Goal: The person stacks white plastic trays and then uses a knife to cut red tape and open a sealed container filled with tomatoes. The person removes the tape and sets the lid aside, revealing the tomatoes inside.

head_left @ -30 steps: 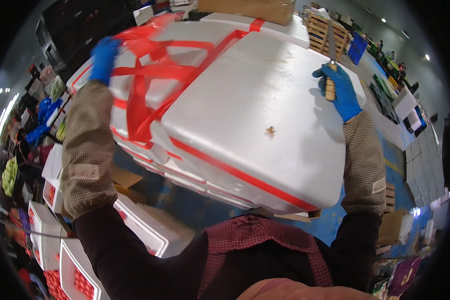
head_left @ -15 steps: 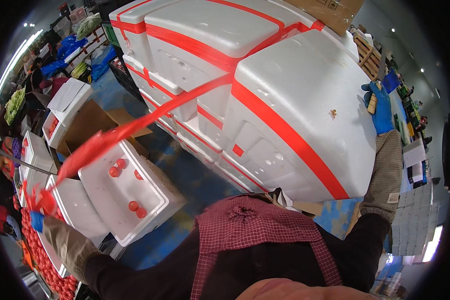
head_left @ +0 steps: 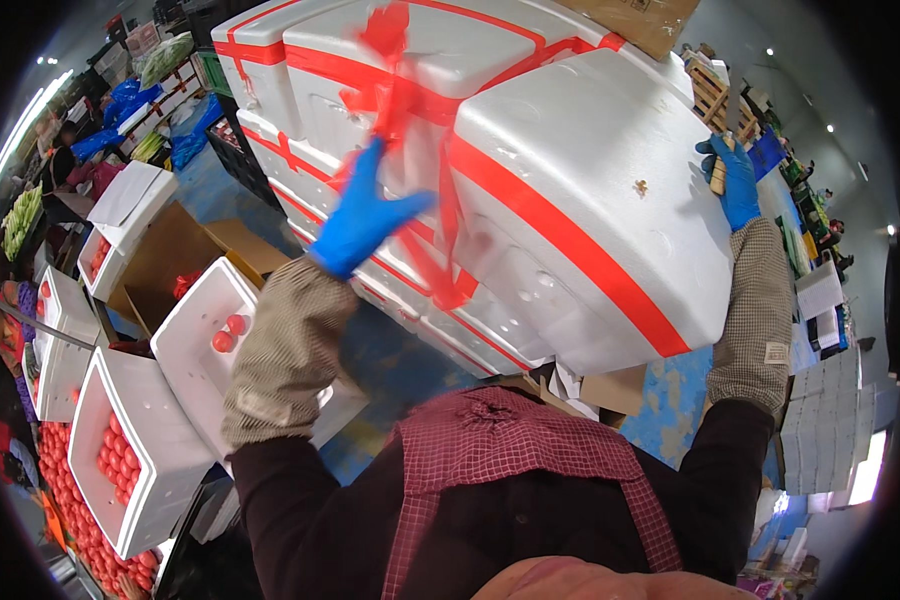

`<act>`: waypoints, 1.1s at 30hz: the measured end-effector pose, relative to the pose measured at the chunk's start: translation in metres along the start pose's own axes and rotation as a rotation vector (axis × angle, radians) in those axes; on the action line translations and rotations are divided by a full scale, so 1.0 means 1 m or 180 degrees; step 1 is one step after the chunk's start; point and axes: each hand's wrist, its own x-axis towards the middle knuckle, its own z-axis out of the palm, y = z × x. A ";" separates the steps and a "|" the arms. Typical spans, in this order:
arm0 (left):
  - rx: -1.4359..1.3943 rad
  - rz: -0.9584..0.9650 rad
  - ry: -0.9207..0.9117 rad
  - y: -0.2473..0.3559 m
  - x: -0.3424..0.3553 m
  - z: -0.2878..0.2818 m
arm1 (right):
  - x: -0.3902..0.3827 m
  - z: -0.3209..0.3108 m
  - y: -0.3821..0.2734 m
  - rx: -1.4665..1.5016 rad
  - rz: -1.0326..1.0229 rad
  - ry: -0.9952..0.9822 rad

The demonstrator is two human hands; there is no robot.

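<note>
A stack of white foam boxes (head_left: 580,190) bound with red tape (head_left: 560,235) fills the middle in front of me. My left hand (head_left: 365,215), in a blue glove, is raised against the front of the stack, with loose red tape (head_left: 400,90) blurred around its fingers. My right hand (head_left: 735,180), also blue-gloved, rests on the far right edge of the top box and grips a small tan tool (head_left: 718,170).
Open foam boxes with red tomatoes (head_left: 120,460) stand at lower left, another (head_left: 205,340) with only a few beside them. An open cardboard box (head_left: 175,260) lies behind. Wooden pallets (head_left: 715,95) and paper stacks (head_left: 820,400) sit right. People work at far left.
My left hand has swung from low at my left side up to the front of the stack, pulling the red tape with it. My right hand stays on the box's right edge.
</note>
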 end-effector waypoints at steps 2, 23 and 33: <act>0.0896 -0.0133 -0.0248 0.024 0.018 0.036 | -0.001 0.000 0.000 -0.0020 -0.0052 -0.0043; -0.3393 0.0519 0.2053 0.032 -0.279 0.059 | 0.012 -0.011 0.025 0.0405 -0.0735 -0.0740; -0.0927 -0.1428 0.1508 -0.015 -0.353 0.226 | -0.132 -0.053 0.070 0.2192 -0.1163 -0.0077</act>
